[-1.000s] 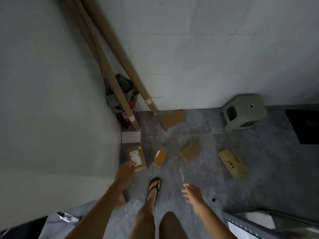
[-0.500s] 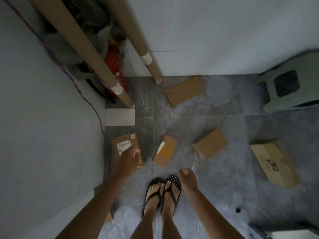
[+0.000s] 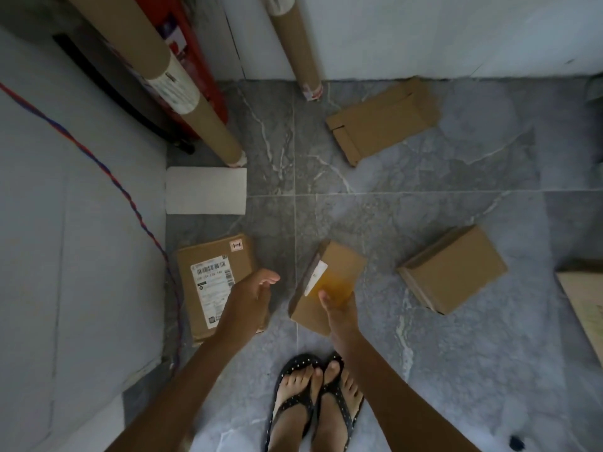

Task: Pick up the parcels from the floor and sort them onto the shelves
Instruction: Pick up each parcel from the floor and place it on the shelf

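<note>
I count five brown cardboard parcels on the grey floor (image 3: 424,197). A labelled parcel (image 3: 208,282) lies by the left wall. A small parcel (image 3: 336,272) with a yellow patch lies in the middle, and a plain box (image 3: 453,269) to its right. A flat mailer (image 3: 381,122) lies near the far wall, and one more box (image 3: 584,308) is cut off by the right edge. A single white flat sheet (image 3: 205,190) lies beyond the labelled parcel; I can't say whether it is a parcel.

My left hand (image 3: 251,298) is over the near right corner of the labelled parcel. Its fingers are loose and apart and it holds nothing; I can't tell whether it touches the cardboard. My right hand (image 3: 341,316) is at the near end of the small parcel, with the thumb lying on its top face. The other fingers are hidden at the parcel's edge, so I cannot tell whether it is gripped.

Two cardboard tubes lean into the corner, the left tube (image 3: 195,102) and the right tube (image 3: 300,50). One red cylinder (image 3: 195,70) stands behind the left tube. One red-and-blue cord (image 3: 130,197) runs down the left wall. Two feet in dotted sandals (image 3: 313,402) stand together.
</note>
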Demonstrator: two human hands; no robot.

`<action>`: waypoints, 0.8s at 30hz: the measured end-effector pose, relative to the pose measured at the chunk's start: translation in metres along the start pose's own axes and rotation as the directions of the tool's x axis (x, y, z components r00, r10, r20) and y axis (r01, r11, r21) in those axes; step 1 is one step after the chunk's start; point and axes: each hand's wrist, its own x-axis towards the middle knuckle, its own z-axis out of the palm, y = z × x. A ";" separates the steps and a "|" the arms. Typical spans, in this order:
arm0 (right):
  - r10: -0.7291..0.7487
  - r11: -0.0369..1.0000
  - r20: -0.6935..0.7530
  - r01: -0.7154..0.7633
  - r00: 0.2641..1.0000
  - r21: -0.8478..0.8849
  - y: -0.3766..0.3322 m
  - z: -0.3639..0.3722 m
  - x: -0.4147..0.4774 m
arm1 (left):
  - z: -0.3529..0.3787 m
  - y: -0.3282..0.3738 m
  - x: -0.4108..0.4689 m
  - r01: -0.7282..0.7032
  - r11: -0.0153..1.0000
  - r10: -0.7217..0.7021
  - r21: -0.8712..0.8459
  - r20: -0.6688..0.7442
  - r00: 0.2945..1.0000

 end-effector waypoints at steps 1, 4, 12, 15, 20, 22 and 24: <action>0.015 1.000 -0.003 -0.015 1.000 0.019 -0.001 -0.005 -0.001 | -0.003 0.004 0.002 0.004 1.000 -0.004 -0.011 0.002 1.000; 0.051 0.990 0.001 -0.051 0.999 0.129 -0.022 -0.018 -0.013 | -0.017 0.025 -0.001 0.006 0.999 -0.006 -0.036 -0.001 1.000; -0.103 0.970 0.496 -0.024 0.862 0.243 -0.196 -0.066 -0.146 | -0.100 0.168 -0.047 0.047 0.978 -0.051 -0.202 -0.016 0.999; -0.194 0.968 0.671 0.029 0.715 0.249 -0.280 -0.091 -0.219 | -0.150 0.263 -0.075 0.046 0.964 -0.028 -0.262 0.071 0.997; -0.384 0.923 0.770 0.243 0.510 0.299 -0.409 -0.128 -0.352 | -0.234 0.433 -0.143 0.054 0.910 0.092 -0.411 0.328 0.940; -0.445 0.891 0.756 0.319 0.479 0.323 -0.457 -0.141 -0.410 | -0.263 0.494 -0.174 0.064 0.879 0.115 -0.473 0.340 0.933; -0.509 0.853 0.728 0.381 0.460 0.357 -0.499 -0.157 -0.466 | -0.290 0.552 -0.208 -0.023 0.871 0.213 -0.490 0.335 0.918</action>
